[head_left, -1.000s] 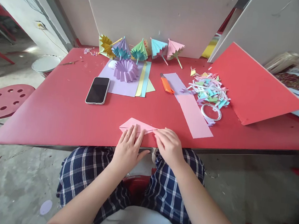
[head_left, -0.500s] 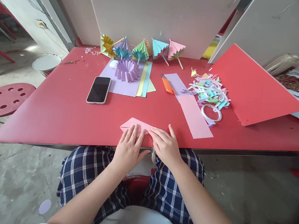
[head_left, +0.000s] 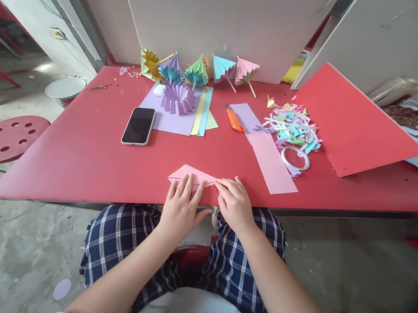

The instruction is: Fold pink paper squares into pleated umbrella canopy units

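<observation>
R hand (head_left: 234, 202) has slid a touch right vs. the last frame, out to the tip of the pink paper (head_left: 189, 171), thumb tucked closer in; L hand (head_left: 180, 212) hasn't really budged. OK, so your paper's folded long & pointy, lying near the front edge of the table (head_left: 81, 163), dark seam running lengthwise. L's flat on it, fingers spread, pinning the middle; R's fingers are bunched at the right tip, touching. Pinching or just pressing? Can't tell from up here. Hands are near each other, not touching.

Risks, quick: tip's narrow, so if R pushes off-line you'd prob. get a crooked crease or a crumpled point. Ease L off too soon & the sheet could skew, seam gaping b/c nothing else holds it. Tug it twd you & it could slip over the edge, that close. Swing R wide & you might clip the pink strip (head_left: 273, 166). Cutter (head_left: 234, 119), ring (head_left: 283, 155) & scraps (head_left: 294, 125) sit farther back, so less of a worry rn.
</observation>
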Motion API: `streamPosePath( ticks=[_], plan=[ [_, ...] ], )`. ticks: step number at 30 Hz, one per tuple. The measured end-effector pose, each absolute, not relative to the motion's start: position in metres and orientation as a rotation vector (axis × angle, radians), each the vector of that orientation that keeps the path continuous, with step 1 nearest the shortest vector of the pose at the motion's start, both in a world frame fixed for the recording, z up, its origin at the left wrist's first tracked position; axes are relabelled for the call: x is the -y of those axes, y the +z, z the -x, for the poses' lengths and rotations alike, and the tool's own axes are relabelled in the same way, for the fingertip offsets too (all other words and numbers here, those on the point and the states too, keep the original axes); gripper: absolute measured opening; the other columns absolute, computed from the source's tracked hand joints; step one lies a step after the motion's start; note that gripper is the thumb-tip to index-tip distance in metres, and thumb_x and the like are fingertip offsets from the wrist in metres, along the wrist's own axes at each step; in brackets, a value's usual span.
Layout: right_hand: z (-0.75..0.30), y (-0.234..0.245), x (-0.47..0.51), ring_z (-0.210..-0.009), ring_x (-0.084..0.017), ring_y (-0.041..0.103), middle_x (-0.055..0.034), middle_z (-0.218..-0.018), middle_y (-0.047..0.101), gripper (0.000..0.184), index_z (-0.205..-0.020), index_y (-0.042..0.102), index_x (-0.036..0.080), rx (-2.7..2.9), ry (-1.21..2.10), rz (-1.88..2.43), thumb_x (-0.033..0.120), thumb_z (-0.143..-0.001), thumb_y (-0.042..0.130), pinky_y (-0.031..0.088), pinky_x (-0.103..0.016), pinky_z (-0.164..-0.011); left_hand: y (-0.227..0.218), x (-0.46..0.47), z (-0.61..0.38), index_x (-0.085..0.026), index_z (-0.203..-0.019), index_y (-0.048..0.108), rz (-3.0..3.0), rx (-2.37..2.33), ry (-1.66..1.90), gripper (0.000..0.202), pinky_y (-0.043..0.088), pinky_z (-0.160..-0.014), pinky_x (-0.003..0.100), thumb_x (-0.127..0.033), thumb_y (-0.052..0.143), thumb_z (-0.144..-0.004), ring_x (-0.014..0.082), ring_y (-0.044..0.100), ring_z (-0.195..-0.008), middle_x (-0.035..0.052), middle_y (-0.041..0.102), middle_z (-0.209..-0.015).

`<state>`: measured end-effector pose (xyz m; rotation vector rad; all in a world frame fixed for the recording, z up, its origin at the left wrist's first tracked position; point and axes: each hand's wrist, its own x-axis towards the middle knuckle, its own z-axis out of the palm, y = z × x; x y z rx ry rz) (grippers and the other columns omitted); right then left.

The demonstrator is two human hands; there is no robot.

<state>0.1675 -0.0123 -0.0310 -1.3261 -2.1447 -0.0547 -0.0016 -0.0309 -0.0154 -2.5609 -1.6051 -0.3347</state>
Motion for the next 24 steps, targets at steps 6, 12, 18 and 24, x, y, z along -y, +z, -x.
streamPosePath(
  ticks=[6, 12, 18, 24],
  plan=[
    [-0.166, -0.026, 0.011, -0.097, -0.020, 0.054, -0.0054, -0.100, 0.064, 0.037, -0.108, 0.060, 0.020, 2.152, 0.008, 1.350, 0.007, -0.081, 0.038, 0.038, -0.042, -0.099, -0.010, 0.021, 0.003, -0.016, -0.131, 0.040, 2.629, 1.473, -0.329, 0.071, 0.021, -0.103, 0.051, -0.064, 0.032, -0.079, 0.0321, 0.035, -0.125, 0.0198, 0.043, -0.132],
    [-0.169, -0.029, 0.011, -0.100, -0.020, 0.052, -0.0057, -0.100, 0.063, 0.038, -0.109, 0.060, 0.022, 2.009, 0.077, 1.348, 0.008, -0.082, 0.038, 0.044, -0.040, -0.092, -0.015, 0.015, 0.004, -0.006, -0.133, 0.034, 2.753, 1.343, -0.310, 0.084, 0.024, -0.104, 0.045, -0.068, 0.027, -0.077, 0.0290, 0.029, -0.129, 0.0178, 0.036, -0.138],
    [-0.174, -0.028, 0.013, -0.096, -0.022, 0.053, -0.0088, -0.096, 0.062, 0.035, -0.097, 0.066, 0.021, 1.863, -0.074, 1.432, 0.007, -0.081, 0.040, 0.046, -0.041, -0.087, -0.014, 0.017, 0.002, -0.011, -0.135, 0.030, 2.746, 1.351, -0.280, 0.079, 0.023, -0.104, 0.046, -0.065, 0.031, -0.078, 0.0295, 0.028, -0.129, 0.0157, 0.033, -0.140],
    [-0.168, -0.028, 0.011, -0.099, -0.022, 0.052, -0.0070, -0.099, 0.064, 0.039, -0.101, 0.066, 0.023, 1.991, -0.090, 1.449, 0.005, -0.079, 0.039, 0.045, -0.042, -0.088, -0.017, 0.016, 0.002, -0.011, -0.136, 0.030, 2.734, 1.352, -0.291, 0.076, 0.024, -0.104, 0.047, -0.062, 0.032, -0.080, 0.0294, 0.028, -0.129, 0.0161, 0.033, -0.140]
  ],
)
